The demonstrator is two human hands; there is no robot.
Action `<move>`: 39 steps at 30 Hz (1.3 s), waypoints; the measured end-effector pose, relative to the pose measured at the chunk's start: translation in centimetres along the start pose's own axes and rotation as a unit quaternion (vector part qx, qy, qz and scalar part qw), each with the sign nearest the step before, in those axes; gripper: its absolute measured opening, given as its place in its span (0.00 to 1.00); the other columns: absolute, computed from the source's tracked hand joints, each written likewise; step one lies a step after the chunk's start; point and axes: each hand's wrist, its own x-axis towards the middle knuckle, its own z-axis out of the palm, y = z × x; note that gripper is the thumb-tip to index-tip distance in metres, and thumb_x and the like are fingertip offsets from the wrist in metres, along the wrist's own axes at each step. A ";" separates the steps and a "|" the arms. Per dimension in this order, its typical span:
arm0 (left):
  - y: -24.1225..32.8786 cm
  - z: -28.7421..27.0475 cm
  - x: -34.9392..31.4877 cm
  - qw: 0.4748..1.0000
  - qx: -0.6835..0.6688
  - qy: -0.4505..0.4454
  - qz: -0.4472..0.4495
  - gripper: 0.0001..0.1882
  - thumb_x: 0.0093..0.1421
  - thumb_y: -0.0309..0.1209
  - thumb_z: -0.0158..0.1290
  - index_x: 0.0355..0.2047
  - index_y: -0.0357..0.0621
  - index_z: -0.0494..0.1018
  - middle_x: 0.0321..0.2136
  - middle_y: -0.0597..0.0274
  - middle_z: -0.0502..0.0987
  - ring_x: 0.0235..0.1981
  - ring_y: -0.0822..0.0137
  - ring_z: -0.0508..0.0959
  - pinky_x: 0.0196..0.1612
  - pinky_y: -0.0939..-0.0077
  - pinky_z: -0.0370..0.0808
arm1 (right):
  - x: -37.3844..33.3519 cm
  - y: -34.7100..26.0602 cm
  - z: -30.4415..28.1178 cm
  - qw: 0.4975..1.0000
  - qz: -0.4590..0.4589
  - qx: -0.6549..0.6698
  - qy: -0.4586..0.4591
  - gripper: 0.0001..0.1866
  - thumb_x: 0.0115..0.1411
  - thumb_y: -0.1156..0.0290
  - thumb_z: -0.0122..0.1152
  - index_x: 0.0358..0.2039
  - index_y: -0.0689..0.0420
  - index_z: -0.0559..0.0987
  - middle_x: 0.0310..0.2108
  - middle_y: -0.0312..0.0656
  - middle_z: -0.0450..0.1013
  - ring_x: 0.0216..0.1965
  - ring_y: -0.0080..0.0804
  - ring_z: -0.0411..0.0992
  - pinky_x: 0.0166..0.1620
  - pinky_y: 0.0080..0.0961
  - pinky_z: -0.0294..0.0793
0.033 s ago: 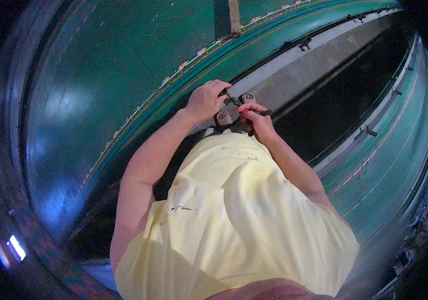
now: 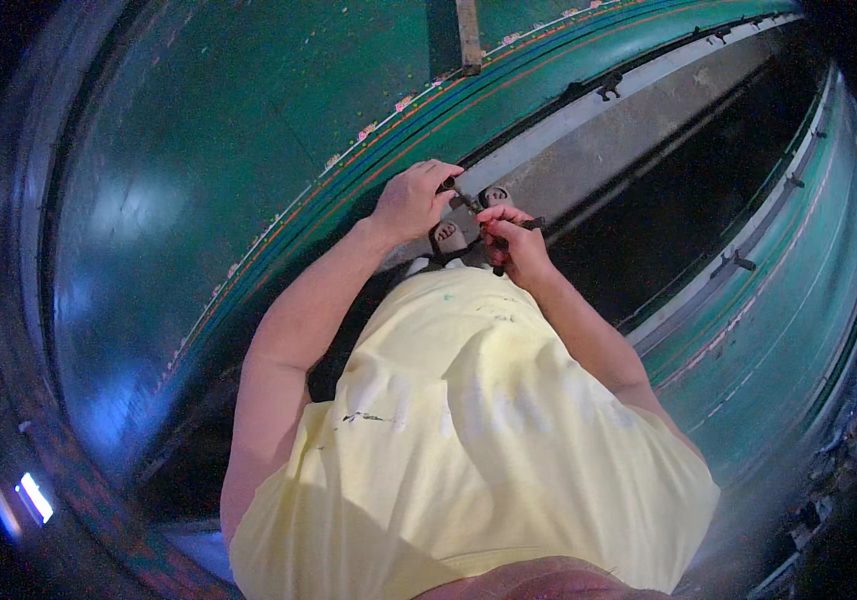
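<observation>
My left hand (image 2: 415,204) is at the edge of the long green table (image 2: 249,130), its fingers closed on one end of a small dark metal fitting (image 2: 469,202). To the right, my right hand (image 2: 515,242) grips a dark tool handle (image 2: 535,225), which sticks out past the fingers on the right. The handle's other end meets the fitting between my hands. My fingers hide most of both parts, so I cannot tell the exact kind of either.
Beside the table runs a pale metal rail (image 2: 559,115) carrying dark clamp-like fittings (image 2: 610,87). A second green table (image 2: 749,350) lies to the right, across a grey walkway (image 2: 639,130). A flat bar (image 2: 469,40) juts over the far table edge. My shoes (image 2: 449,236) show below my hands.
</observation>
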 end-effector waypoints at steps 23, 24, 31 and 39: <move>1.2 -1.6 1.0 0.977 -0.052 0.194 0.077 0.19 0.64 0.34 0.70 0.54 0.46 0.83 0.41 0.53 0.82 0.44 0.48 0.84 0.46 0.55 0.83 | -3.4 -2.3 -1.8 0.707 -0.499 -0.496 0.073 0.24 0.59 0.87 0.70 0.55 0.55 0.85 0.35 0.47 0.78 0.34 0.44 0.79 0.38 0.35 0.79; 1.6 -1.8 1.3 0.979 -0.046 0.170 0.100 0.19 0.63 0.35 0.71 0.53 0.46 0.83 0.41 0.53 0.82 0.44 0.48 0.84 0.46 0.55 0.82 | -3.7 -3.4 -1.6 0.710 -0.495 -0.494 0.084 0.23 0.60 0.86 0.71 0.56 0.55 0.85 0.35 0.46 0.78 0.34 0.43 0.79 0.38 0.35 0.79; 5.1 -0.8 4.8 0.980 -0.078 0.132 0.126 0.19 0.60 0.39 0.73 0.47 0.45 0.85 0.36 0.54 0.79 0.41 0.47 0.83 0.43 0.54 0.80 | -0.3 -9.1 -0.4 0.756 -0.505 -0.413 0.055 0.19 0.66 0.78 0.75 0.57 0.58 0.86 0.36 0.41 0.80 0.35 0.33 0.79 0.42 0.31 0.79; 5.4 -0.7 13.2 0.986 -0.082 0.114 0.089 0.22 0.56 0.36 0.75 0.48 0.42 0.84 0.39 0.52 0.81 0.43 0.45 0.84 0.46 0.54 0.82 | 4.8 -17.6 -3.7 0.867 -0.379 -0.322 -0.019 0.16 0.69 0.65 0.78 0.50 0.59 0.85 0.40 0.36 0.83 0.43 0.24 0.79 0.49 0.27 0.80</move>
